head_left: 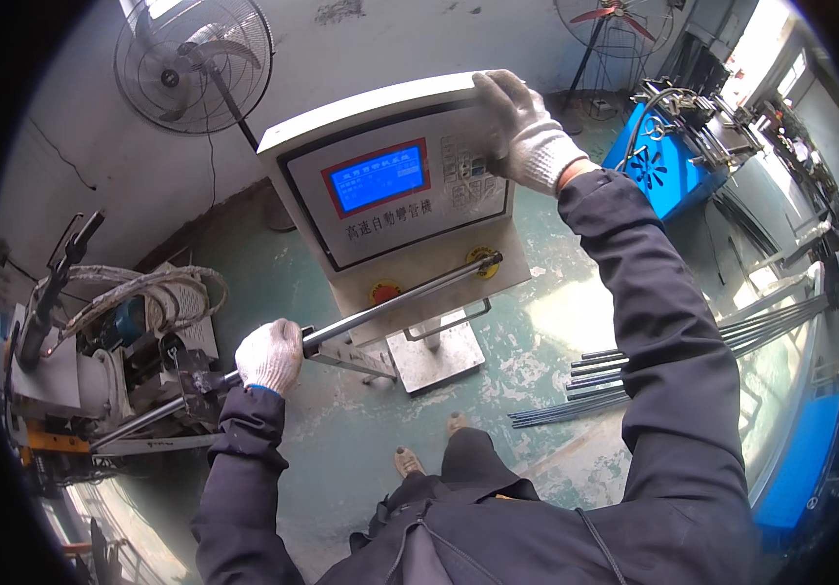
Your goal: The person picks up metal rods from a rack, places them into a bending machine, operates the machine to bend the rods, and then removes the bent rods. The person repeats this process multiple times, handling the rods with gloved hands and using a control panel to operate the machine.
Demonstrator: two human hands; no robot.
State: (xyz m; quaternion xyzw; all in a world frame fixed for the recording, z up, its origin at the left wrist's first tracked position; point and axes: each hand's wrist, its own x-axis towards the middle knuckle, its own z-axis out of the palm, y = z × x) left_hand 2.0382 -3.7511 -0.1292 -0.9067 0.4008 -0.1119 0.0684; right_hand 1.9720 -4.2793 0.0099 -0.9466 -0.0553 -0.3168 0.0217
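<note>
My left hand [271, 357], in a white knit glove, is closed round a long metal tube [395, 304]. The tube slants up to the right across the lower front of a control box [366, 268], its far end in front of a yellow-ringed button [484, 263]. On the left it runs into the bending machine [190, 375]. My right hand [532, 136], in a soiled white glove, grips the box's upper right corner. Its fingers lie over the top edge, and the thumb side is by the keypad [463, 174]. A blue screen [379, 177] is lit.
A red button [383, 291] sits low on the box, above its pedestal base [436, 353]. Several dark tubes [576, 408] lie at the right. Hoses [146, 283] loop over the left machine. Behind stand a fan [193, 68] and a blue machine [659, 161].
</note>
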